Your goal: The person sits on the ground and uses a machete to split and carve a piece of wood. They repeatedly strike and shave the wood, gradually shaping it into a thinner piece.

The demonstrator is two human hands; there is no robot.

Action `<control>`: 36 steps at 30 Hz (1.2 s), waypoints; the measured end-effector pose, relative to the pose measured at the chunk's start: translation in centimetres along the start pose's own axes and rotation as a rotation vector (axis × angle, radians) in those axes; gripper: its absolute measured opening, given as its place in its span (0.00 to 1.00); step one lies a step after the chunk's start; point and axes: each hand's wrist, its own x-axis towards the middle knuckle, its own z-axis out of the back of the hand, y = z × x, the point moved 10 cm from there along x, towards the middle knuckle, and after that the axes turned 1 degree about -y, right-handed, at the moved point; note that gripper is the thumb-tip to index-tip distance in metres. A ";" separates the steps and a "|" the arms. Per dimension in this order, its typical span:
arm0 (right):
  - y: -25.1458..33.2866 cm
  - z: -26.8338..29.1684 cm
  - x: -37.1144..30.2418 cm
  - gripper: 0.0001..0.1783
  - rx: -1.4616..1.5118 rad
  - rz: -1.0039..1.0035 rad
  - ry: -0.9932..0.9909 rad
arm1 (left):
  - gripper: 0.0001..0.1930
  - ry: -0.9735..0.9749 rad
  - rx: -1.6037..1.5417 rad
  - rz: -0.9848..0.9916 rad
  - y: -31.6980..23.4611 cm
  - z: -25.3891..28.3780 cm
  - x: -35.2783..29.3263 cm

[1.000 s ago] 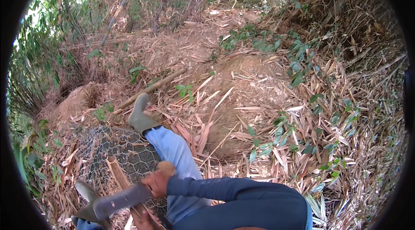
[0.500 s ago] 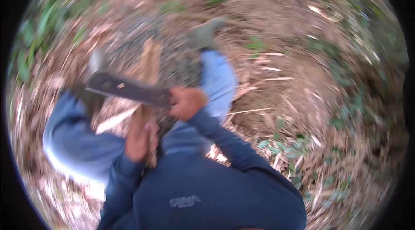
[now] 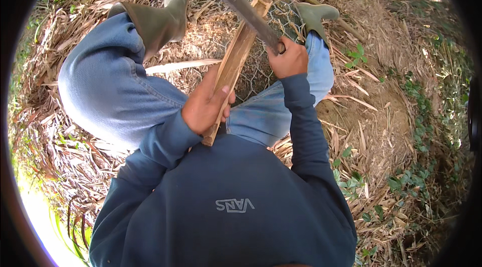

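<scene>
My left hand (image 3: 207, 101) is closed round the lower part of a split length of bamboo or wood (image 3: 235, 58), pale brown and trough-shaped, which slants up and away to the right. In my right hand (image 3: 289, 58) is the handle of a machete (image 3: 242, 8), mostly hidden by the fingers. Its broad dark blade points away to the upper left and crosses over the upper part of the piece. Whether the blade touches it I cannot tell.
My legs in jeans (image 3: 110, 78) and green rubber boots (image 3: 176, 8) spread on both sides. Wire mesh (image 3: 256, 73) lies on the ground between them. Dry leaves and strips (image 3: 65, 131) cover the ground at left; green plants (image 3: 409, 179) grow at right.
The machete has swung from lying nearly level across the piece to pointing far and left. The piece now leans to the right, with both hands farther right in the view.
</scene>
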 end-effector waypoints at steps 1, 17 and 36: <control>-0.7 -0.5 -0.3 0.12 -0.021 -0.072 0.025 | 0.27 0.000 0.008 0.002 -0.4 0.0 0.3; -2.1 0.1 0.2 0.15 -0.168 -0.021 -0.005 | 0.27 0.091 0.053 0.059 1.6 -0.5 -0.3; 2.4 2.2 -4.5 0.13 0.128 0.162 0.054 | 0.20 -0.018 -0.070 0.058 0.5 0.4 0.1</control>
